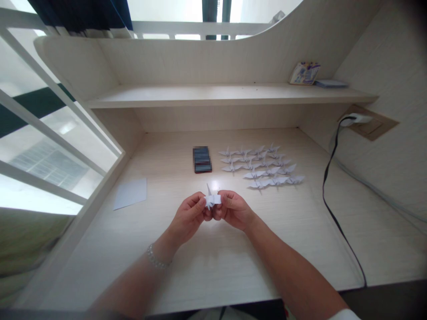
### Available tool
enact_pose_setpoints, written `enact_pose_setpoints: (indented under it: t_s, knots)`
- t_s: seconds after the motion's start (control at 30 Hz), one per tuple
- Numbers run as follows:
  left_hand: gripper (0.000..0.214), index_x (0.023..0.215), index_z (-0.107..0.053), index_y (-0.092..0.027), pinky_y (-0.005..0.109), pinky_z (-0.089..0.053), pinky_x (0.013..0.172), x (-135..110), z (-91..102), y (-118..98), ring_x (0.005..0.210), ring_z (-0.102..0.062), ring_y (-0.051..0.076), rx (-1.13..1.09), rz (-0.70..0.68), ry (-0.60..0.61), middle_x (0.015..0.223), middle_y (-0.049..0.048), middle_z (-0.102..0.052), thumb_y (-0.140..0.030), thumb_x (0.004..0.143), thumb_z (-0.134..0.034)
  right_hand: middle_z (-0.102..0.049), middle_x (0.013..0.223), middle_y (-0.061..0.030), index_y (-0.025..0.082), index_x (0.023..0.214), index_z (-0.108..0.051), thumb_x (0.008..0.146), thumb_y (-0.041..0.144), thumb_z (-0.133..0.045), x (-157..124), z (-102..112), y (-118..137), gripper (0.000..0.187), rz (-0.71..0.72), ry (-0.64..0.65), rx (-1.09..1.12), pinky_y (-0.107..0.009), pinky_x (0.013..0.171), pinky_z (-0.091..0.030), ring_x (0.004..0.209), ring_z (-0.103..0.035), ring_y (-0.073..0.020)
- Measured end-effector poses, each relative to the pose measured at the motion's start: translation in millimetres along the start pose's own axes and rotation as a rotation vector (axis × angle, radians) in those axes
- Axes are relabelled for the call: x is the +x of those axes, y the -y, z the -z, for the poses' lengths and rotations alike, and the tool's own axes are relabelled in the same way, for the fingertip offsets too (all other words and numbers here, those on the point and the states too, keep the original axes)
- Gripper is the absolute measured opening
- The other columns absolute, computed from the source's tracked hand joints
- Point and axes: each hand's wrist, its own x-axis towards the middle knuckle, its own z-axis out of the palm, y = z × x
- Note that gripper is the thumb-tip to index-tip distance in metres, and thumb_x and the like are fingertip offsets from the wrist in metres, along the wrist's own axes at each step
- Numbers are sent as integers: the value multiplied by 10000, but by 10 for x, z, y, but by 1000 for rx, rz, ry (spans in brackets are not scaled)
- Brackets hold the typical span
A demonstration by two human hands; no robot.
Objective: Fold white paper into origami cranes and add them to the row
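Observation:
Both my left hand (188, 216) and my right hand (233, 210) pinch a small white origami crane (212, 200) between their fingertips, above the middle of the pale wood desk (213, 253). Its pointed neck stands up, and my fingers hide part of its body. Several finished paper cranes (262, 166) lie in loose rows beyond my right hand. A dark rectangular stack (202, 160), too blurred to identify, lies beyond my hands. A plain white paper sheet (130, 194) lies flat to the left of my left hand. A metal chain bracelet (157, 257) circles my left wrist.
A black cable (328, 195) runs along the desk's right side up to a wall socket (356, 120). A shelf (213, 95) spans the back, holding a small printed packet (304, 73) and a flat bluish pad (331, 83). A white railing (50, 111) borders the left.

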Motion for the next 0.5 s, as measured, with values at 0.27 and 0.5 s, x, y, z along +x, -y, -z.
enact_pose_setpoints:
  t_s: [0.27,0.5]
  knots:
    - [215,717,-522,-144,269,-376,598,4,26,2,608,-522,124,2,-19,8,655,15,-551,-323,812,-595,-565,596,-7,134,638,-555,748,414,-664,4,20,-1,320,4,-2,-40,-236,505,-380,502,-521,-103]
    - [191,719,-524,-150,272,-368,596,5,21,-8,606,-510,123,3,-50,36,652,10,-543,-300,823,-579,-562,575,-1,146,639,-534,752,440,-652,7,20,1,335,40,0,-54,-249,524,-379,500,-522,-111]
